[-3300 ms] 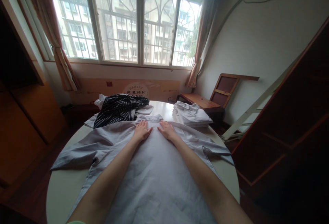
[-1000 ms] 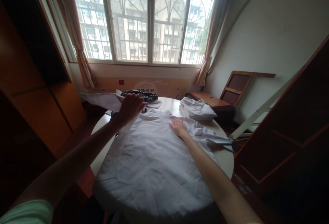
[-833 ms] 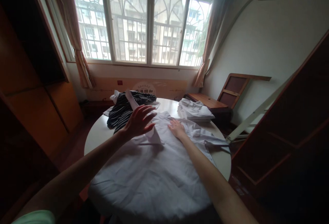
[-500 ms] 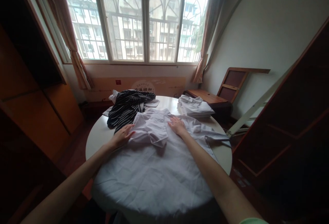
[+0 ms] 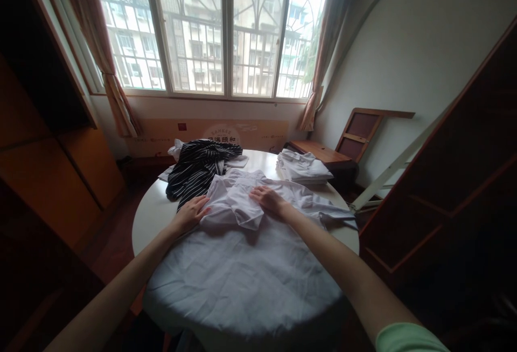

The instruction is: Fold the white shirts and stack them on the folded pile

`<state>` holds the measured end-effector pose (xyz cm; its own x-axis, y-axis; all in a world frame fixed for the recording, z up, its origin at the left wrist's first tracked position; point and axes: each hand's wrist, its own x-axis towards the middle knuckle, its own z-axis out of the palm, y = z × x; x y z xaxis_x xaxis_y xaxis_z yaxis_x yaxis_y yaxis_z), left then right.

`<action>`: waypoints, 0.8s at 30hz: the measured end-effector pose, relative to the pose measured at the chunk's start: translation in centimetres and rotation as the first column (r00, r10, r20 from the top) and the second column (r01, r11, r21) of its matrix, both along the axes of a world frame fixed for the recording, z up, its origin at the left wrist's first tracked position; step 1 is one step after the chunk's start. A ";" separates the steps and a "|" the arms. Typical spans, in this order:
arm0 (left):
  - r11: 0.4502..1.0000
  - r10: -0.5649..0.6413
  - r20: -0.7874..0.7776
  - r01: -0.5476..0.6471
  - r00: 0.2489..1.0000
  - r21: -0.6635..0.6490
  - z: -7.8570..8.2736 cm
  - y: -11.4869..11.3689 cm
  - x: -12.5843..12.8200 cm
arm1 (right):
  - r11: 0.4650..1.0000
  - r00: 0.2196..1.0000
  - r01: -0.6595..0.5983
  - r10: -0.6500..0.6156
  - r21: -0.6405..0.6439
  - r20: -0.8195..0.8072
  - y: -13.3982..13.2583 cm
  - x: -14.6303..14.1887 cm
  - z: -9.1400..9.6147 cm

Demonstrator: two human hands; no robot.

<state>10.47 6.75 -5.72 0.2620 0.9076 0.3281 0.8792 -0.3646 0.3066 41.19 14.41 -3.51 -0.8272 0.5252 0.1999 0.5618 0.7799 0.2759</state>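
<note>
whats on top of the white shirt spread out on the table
A folded-over sleeve lies on the white shirt, left hand at its edge, right hand flat beside it. Cloth beneath the fold is hidden.

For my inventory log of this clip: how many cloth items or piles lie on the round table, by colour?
White: 3 (spread white short-sleeved shirt under left hand and right hand, stack of folded white shirts, crumpled white cloth under the striped one)
Black with white stripes: 1 (rumpled striped garment)
Total: 4

Round white table [image 5: 150, 216], white shirt [image 5: 242, 276] spread across it, striped garment [image 5: 197, 166], folded white stack [image 5: 302, 170] behind
</note>
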 end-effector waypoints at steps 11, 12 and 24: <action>1.000 0.008 -0.057 -0.010 0.998 -0.023 0.1 0.0 0.1 | 0.945 0.868 0.257 -0.133 0.204 -0.479 -3.9 5.8 4.8; 0.999 0.015 -0.058 -0.017 0.998 -0.031 0.2 0.1 0.0 | 0.934 0.837 0.298 -0.157 0.195 -0.524 -4.9 7.1 5.2; 0.967 -0.240 -0.024 0.237 0.970 -0.089 4.1 -5.1 1.7 | 0.762 0.766 0.353 -0.568 -0.543 -0.300 -13.8 15.9 7.6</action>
